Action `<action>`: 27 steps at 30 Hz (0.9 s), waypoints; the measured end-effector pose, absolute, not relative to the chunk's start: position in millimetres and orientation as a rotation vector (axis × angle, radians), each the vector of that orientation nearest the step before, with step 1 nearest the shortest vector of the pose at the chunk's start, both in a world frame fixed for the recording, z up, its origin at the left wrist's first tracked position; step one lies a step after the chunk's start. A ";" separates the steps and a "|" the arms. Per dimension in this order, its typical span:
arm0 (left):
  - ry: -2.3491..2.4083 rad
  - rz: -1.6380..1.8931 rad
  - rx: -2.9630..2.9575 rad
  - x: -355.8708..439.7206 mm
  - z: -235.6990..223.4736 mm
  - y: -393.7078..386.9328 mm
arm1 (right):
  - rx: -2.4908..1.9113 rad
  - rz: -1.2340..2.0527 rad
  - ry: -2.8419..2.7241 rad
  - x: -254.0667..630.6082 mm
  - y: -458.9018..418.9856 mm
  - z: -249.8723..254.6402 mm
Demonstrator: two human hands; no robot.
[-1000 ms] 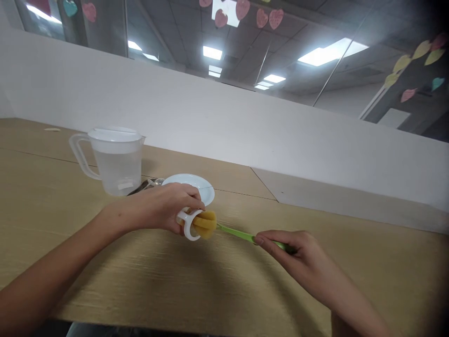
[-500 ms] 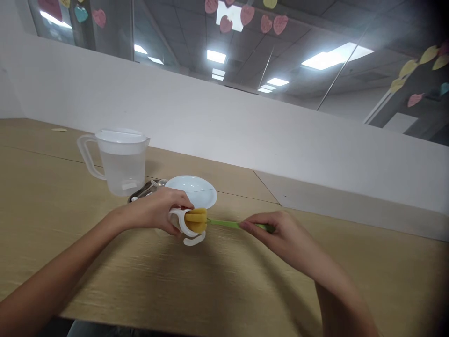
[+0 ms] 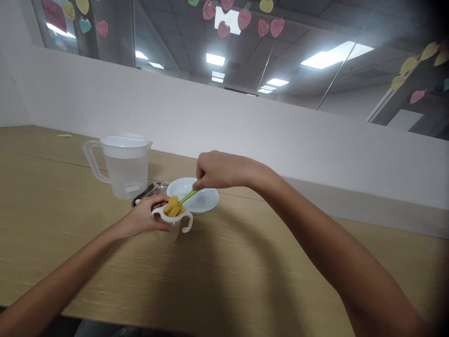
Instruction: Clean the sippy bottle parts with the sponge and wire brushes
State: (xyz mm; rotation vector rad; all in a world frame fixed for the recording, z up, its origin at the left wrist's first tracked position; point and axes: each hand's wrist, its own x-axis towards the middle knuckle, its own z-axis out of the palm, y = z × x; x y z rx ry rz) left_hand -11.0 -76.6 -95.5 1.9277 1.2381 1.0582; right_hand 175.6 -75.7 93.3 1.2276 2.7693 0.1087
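My left hand [image 3: 145, 218] was curled around a clear cup [image 3: 170, 232] with a white rim, and a yellow sponge head [image 3: 172, 206] sat in its mouth. My right hand [image 3: 222, 171], higher up, was closed on the sponge's green handle [image 3: 187, 196]. Beyond my left hand stood a lidded pitcher [image 3: 126, 171], then a dark tray [image 3: 139, 197] partly blocked by that hand, then a white plate [image 3: 207, 200] behind the green handle.

Watching remotely, I'm logging yellow on the sponge head [image 3: 171, 205], lime green on its handle [image 3: 188, 196]. Cup [image 3: 170, 231] is showing clear, its hook [image 3: 190, 223] white. Bowl [image 3: 205, 200] reading pale bluish white; pitcher [image 3: 126, 172] translucent, lid [image 3: 123, 140] white. Tabletop [image 3: 52, 210] showing tan, grain-streaked. Paper hearts [image 3: 244, 19] showing pink, yellow, teal.
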 end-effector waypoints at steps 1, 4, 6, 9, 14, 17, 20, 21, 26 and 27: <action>1.233 1.066 1.917 -11.4 -96.2 -76.8 | 1.200 0.112 2.753 170.3 -75.0 94.8; 1.209 1.073 1.890 -13.4 -98.4 -76.2 | 1.157 0.105 2.704 159.4 -73.7 98.4; 1.199 1.079 1.876 -14.5 -100.3 -75.6 | 1.159 0.113 2.685 156.3 -72.5 99.9; 1.179 1.108 1.850 -14.2 -104.5 -74.7 | 1.172 0.125 2.670 155.1 -69.7 99.9; 1.232 1.210 1.816 -9.5 -110.8 -72.1 | 1.179 0.156 2.681 155.7 -68.2 96.8; 1.216 1.164 1.986 -9.1 -114.1 -70.2 | 1.164 0.165 2.711 161.7 -69.7 104.4; 1.232 1.089 2.002 -11.2 -118.9 -69.2 | 1.223 0.193 2.811 178.2 -71.0 122.2; 1.245 1.079 1.974 -11.8 -120.5 -69.3 | 1.285 0.211 2.847 186.4 -71.4 128.1; 1.237 1.077 1.898 -11.9 -127.5 -72.1 | 1.615 0.208 2.976 242.2 -81.8 122.4; 1.235 1.076 1.898 -11.8 -128.8 -73.1 | 1.618 0.168 3.002 254.7 -87.1 111.1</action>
